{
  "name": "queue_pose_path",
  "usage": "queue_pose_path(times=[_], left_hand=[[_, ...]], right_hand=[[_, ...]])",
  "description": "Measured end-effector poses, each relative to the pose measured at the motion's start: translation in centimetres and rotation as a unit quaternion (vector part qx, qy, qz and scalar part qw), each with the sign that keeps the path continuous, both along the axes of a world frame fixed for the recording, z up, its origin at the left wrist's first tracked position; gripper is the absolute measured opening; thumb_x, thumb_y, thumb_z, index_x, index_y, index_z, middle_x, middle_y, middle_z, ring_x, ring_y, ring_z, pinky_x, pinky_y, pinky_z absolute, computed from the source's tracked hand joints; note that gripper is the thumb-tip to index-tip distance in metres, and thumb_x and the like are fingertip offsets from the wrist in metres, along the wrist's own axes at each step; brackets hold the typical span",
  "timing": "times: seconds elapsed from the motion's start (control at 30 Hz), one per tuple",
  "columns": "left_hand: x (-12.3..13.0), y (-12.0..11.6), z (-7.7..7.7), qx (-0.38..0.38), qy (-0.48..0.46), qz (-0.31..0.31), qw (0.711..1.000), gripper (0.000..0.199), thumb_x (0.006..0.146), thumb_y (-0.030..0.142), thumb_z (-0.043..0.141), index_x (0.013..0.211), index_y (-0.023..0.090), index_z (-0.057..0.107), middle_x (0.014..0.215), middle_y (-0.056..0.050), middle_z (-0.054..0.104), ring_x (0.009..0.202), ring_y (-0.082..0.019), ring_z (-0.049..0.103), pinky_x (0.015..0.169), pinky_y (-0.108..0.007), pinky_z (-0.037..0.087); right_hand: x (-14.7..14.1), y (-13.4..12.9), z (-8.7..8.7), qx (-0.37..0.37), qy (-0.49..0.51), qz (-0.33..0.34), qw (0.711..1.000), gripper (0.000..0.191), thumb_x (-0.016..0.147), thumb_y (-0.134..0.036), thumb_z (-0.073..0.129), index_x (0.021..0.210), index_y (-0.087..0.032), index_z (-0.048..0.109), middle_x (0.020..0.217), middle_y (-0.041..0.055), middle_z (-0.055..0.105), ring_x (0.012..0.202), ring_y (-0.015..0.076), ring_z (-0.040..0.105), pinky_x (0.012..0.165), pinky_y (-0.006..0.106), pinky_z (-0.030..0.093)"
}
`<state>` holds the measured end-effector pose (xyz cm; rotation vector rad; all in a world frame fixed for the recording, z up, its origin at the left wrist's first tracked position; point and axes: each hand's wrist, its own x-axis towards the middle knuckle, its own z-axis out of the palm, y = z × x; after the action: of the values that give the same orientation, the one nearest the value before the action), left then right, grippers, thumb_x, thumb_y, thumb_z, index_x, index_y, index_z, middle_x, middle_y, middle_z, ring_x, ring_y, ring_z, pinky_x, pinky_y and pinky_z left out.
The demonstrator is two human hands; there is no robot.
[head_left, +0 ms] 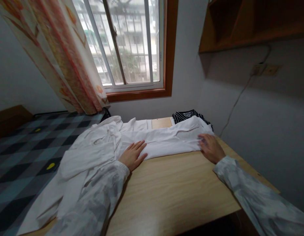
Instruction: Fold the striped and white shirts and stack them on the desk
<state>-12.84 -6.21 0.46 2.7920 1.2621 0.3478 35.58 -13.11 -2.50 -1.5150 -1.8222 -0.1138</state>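
A long white garment [164,139], perhaps a coat or shirt, lies across the light wooden table, one narrow section stretched out to the right. Its bunched, wrinkled part [93,154] spreads to the left and hangs down past the table's left side. My left hand [133,155] rests flat on the cloth near the middle, fingers stretched out. At the right end of the narrow section, my right hand [211,147] has its fingers curled onto the cloth's edge; the fingertips are slightly blurred. Both forearms wear pale patterned sleeves.
The wooden table [176,186] stands against the right wall. A black-and-white striped cloth [188,114] lies at its far right corner. On the left is a bed with a checked cover [16,160]. A curtain [65,49] hangs beside the window; a wooden shelf [240,39] juts out at upper right.
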Motion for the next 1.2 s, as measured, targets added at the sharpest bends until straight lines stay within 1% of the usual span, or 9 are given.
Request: queue_pose_path(times=[0.1,0.3,0.53,0.67,0.77,0.87,0.93,1.07,1.2], left_hand=[[0.0,-0.1,0.3,0.019,-0.036,0.026,0.999,0.06,0.111,0.056,0.041,0.156,0.02,0.058,0.164,-0.013,0.056,0.15,-0.031,0.053,0.129,-0.051,0.038],[-0.2,0.2,0.1,0.053,-0.084,0.069,0.993,0.05,0.11,0.051,0.043,0.14,0.022,0.068,0.148,-0.013,0.068,0.134,-0.034,0.064,0.119,-0.053,0.049],[-0.2,0.2,0.0,0.09,-0.075,0.109,0.987,0.041,0.107,0.044,0.046,0.132,0.023,0.07,0.141,-0.012,0.071,0.126,-0.033,0.067,0.115,-0.053,0.049],[-0.4,0.3,-0.1,0.106,-0.057,0.146,0.982,0.039,0.107,0.041,0.046,0.13,0.022,0.07,0.142,-0.012,0.071,0.129,-0.033,0.065,0.121,-0.055,0.043],[-0.5,0.3,0.0,0.108,-0.053,0.181,0.976,0.039,0.106,0.044,0.048,0.129,0.021,0.069,0.141,-0.012,0.071,0.13,-0.034,0.064,0.122,-0.055,0.041],[-0.4,0.0,0.6,0.101,-0.045,0.207,0.972,0.041,0.106,0.048,0.049,0.128,0.02,0.069,0.138,-0.013,0.071,0.125,-0.034,0.066,0.113,-0.052,0.048],[-0.2,-0.2,1.2,0.098,-0.027,0.216,0.971,0.042,0.105,0.049,0.049,0.126,0.02,0.07,0.135,-0.014,0.071,0.12,-0.035,0.067,0.106,-0.051,0.051],[-0.3,-0.7,2.6,0.074,0.024,0.197,0.977,0.04,0.104,0.05,0.051,0.118,0.02,0.073,0.125,-0.014,0.072,0.115,-0.035,0.067,0.102,-0.049,0.051],[-0.5,-1.5,4.3,0.022,0.067,0.163,0.984,0.039,0.102,0.052,0.052,0.115,0.021,0.074,0.12,-0.012,0.072,0.111,-0.033,0.069,0.099,-0.047,0.05]], right_hand=[[2.9,0.3,-0.5,0.018,0.045,-0.103,0.993,0.027,0.094,-0.04,0.059,0.111,-0.021,0.068,0.108,0.0145,0.073,0.103,0.0332,0.065,0.098,0.048,0.051],[4.8,1.0,-1.7,-0.048,0.109,-0.057,0.991,0.035,0.091,-0.057,0.065,0.082,-0.023,0.067,0.088,0.0064,0.07,0.085,0.0261,0.063,0.081,0.038,0.05],[4.6,2.2,-1.9,0.034,0.137,-0.144,0.979,0.05,0.084,-0.073,0.072,0.085,-0.023,0.07,0.104,0.0136,0.069,0.104,0.0332,0.066,0.103,0.048,0.051],[5.0,2.8,-2.7,-0.022,0.237,-0.189,0.953,0.082,0.064,-0.073,0.087,0.121,-0.019,0.065,0.113,0.0154,0.071,0.093,0.0301,0.069,0.089,0.045,0.059],[5.1,2.9,-2.5,-0.084,0.268,-0.161,0.946,0.087,0.066,-0.07,0.086,0.131,-0.017,0.063,0.108,0.013,0.077,0.082,0.0264,0.07,0.078,0.04,0.059],[5.2,2.6,-1.8,-0.133,0.248,-0.115,0.953,0.061,0.076,-0.07,0.077,0.107,-0.018,0.074,0.099,0.0111,0.081,0.087,0.0289,0.073,0.08,0.039,0.058],[5.4,2.2,-1.2,-0.151,0.263,-0.092,0.949,0.057,0.08,-0.07,0.074,0.101,-0.018,0.078,0.099,0.0105,0.082,0.095,0.0312,0.075,0.082,0.039,0.059],[6.5,0.3,-0.2,-0.197,0.313,-0.063,0.927,0.059,0.081,-0.07,0.074,0.106,-0.017,0.082,0.105,0.0109,0.084,0.099,0.0331,0.077,0.081,0.038,0.061],[7.8,-2.4,0.2,-0.267,0.282,-0.069,0.919,0.06,0.081,-0.072,0.074,0.103,-0.017,0.085,0.104,0.0117,0.085,0.096,0.0348,0.079,0.08,0.039,0.062]])
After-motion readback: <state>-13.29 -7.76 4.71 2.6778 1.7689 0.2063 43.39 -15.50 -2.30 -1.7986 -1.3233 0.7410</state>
